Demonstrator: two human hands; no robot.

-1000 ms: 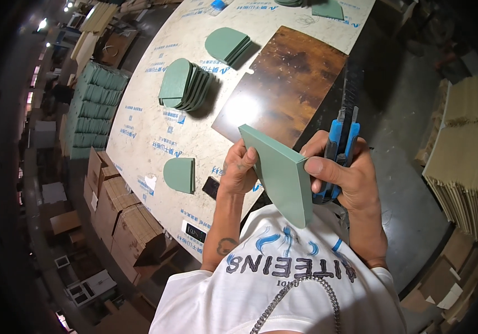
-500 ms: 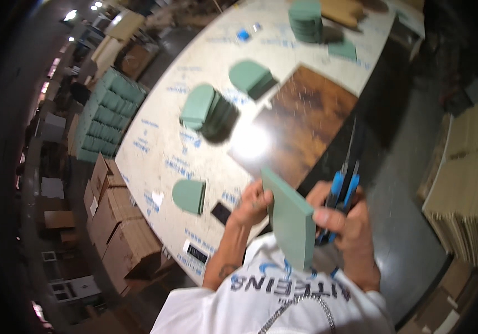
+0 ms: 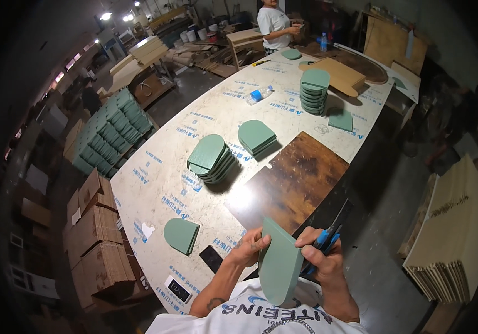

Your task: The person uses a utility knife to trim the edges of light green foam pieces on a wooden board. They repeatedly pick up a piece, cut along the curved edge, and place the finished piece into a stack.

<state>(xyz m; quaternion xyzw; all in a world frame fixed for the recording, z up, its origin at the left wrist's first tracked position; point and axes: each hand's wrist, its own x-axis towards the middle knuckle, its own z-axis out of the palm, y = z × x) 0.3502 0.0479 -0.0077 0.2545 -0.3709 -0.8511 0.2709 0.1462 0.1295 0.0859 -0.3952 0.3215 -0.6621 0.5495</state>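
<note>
A thick green pad (image 3: 279,267) with a rounded end stands tilted on edge in front of my chest. My left hand (image 3: 250,247) grips its upper left edge, thumb on the near side. Closed round blue-and-black-handled scissors (image 3: 322,239), my right hand (image 3: 326,261) has its thumb and fingertips against the pad's right edge. The scissors' dark blades point away to the upper right. Beyond the pad lies a brown mottled board (image 3: 306,178). Close by on the left are a green pad pair (image 3: 180,236) and a black phone (image 3: 212,258).
Stacked green pads (image 3: 208,156), a smaller stack (image 3: 255,139) and a taller one (image 3: 314,92) stand on the white table (image 3: 161,189). A water bottle (image 3: 259,95) lies farther back. Cardboard boxes (image 3: 102,239) flank the left, flat sheets (image 3: 445,234) the right. Another person (image 3: 275,28) stands beyond.
The view has tilted up, showing the table's far end and another person. Both hands and the pad sit lower in the picture, still held together. The scissors remain in my right hand.
</note>
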